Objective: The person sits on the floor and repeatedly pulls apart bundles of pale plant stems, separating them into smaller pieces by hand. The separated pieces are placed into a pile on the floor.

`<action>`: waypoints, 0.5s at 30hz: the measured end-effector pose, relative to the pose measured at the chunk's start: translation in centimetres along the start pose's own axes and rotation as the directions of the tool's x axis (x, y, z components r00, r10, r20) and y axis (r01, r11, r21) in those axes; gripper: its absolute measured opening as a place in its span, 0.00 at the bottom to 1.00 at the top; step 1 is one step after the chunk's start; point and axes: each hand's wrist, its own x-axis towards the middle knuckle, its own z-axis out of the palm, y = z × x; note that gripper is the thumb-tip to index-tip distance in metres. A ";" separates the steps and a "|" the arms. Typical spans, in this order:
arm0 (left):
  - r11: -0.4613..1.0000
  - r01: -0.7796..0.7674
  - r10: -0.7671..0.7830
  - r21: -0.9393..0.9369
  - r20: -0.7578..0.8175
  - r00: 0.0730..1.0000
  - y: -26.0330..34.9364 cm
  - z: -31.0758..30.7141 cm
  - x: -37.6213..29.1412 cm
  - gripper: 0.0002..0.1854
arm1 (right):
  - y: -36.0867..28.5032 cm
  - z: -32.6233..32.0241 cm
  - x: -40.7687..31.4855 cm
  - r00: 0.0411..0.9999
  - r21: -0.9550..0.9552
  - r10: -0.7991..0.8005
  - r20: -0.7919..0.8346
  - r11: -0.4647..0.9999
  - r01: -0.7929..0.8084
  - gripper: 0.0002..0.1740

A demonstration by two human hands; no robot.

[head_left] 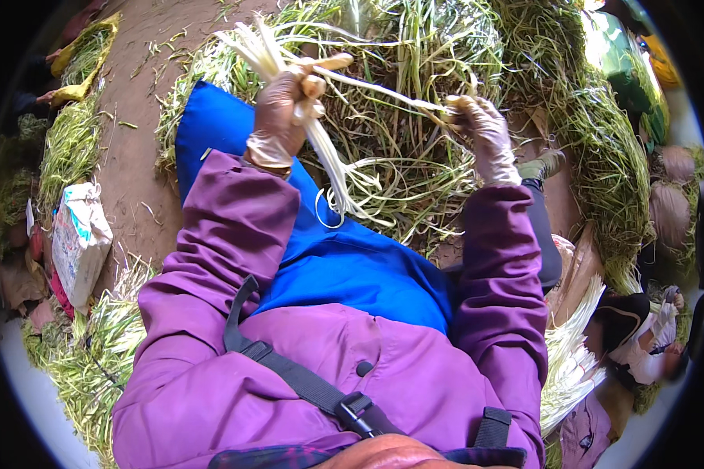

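Both of my hands wear thin, pale gloves that look soiled. My left hand [278, 120] is closed around a bunch of pale leafy stalks [328, 152]; their white ends fan out above the fist and the curling tips hang below it. At the upper right my right hand [481, 132] pinches the end of a long thin stalk [375, 88], stretched between the two hands. Under the hands lies a heap of green and yellowish long-leaved plants [410, 170]. A blue cloth [352, 264] covers my lap.
A long pile of green stalks [604, 158] runs along the right. Trimmed pale bundles [572, 369] lie at lower right, more stalks [102, 352] at lower left. A white sack [82, 240] stands on the earthen floor [135, 140]. Other people are at both edges.
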 end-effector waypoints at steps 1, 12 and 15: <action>0.999 -0.029 0.029 -0.040 0.009 1.000 0.4 -0.4 0.3 0.10 | 0.2 -2.3 0.7 1.000 -0.060 -0.024 -0.002 0.998 0.024 0.14; 0.977 -0.087 0.082 -0.193 -0.033 0.996 4.7 -4.2 2.7 0.10 | 1.8 -24.2 0.1 0.883 -0.888 0.104 -0.459 -0.085 -0.452 0.21; 0.989 -0.078 0.092 -0.123 0.111 0.990 2.8 -3.4 2.7 0.09 | 3.7 -18.3 -1.5 0.957 -0.987 0.244 -0.160 -0.016 -0.161 0.18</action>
